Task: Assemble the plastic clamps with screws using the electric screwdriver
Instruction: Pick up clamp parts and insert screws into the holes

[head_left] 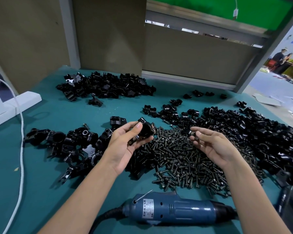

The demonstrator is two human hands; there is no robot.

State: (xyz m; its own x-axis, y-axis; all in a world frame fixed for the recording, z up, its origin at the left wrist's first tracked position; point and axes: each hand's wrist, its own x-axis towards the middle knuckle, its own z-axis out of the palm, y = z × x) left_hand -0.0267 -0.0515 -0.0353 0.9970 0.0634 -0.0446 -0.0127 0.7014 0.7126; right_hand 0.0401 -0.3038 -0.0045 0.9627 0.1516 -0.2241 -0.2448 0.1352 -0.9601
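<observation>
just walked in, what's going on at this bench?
A person is assembling clamps at a green table. The left hand grips a black plastic clamp. The right hand pinches what looks like a screw just above the screw pile. The screw is not yet in the clamp. The blue electric screwdriver lies untouched at the near edge. Heaps of black clamp parts lie to the left, back and right.

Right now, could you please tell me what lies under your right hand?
The screw pile spreads beneath the right hand, which pinches a small dark piece. Whatever lies directly below the palm is covered.
</observation>
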